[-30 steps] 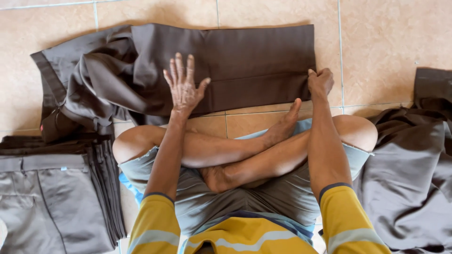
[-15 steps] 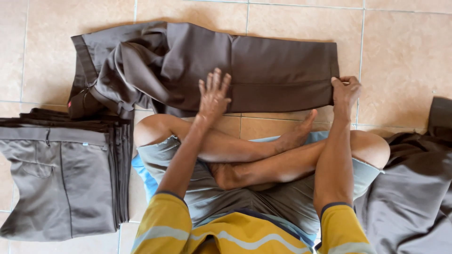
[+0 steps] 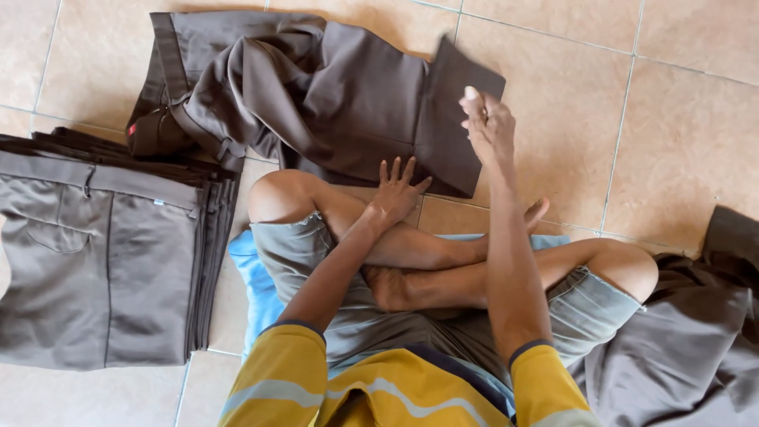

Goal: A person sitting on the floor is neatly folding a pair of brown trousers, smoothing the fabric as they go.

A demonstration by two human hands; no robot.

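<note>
While I sit cross-legged, my right hand (image 3: 489, 126) pinches the brown trousers' (image 3: 332, 95) leg end, lifted.
My left hand (image 3: 397, 190) presses spread on those trousers, right of the folded grey stack (image 3: 87, 261).

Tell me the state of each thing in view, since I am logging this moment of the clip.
Brown trousers: spread on the floor, leg end lifted and partly folded over.
Right hand: pinching the lifted leg end.
Left hand: flat, fingers spread, pressing the trousers.
Stack of trousers: folded, neatly piled.
Heap of dark cloth: loose, unfolded.
Blue cushion: sat on.
</note>
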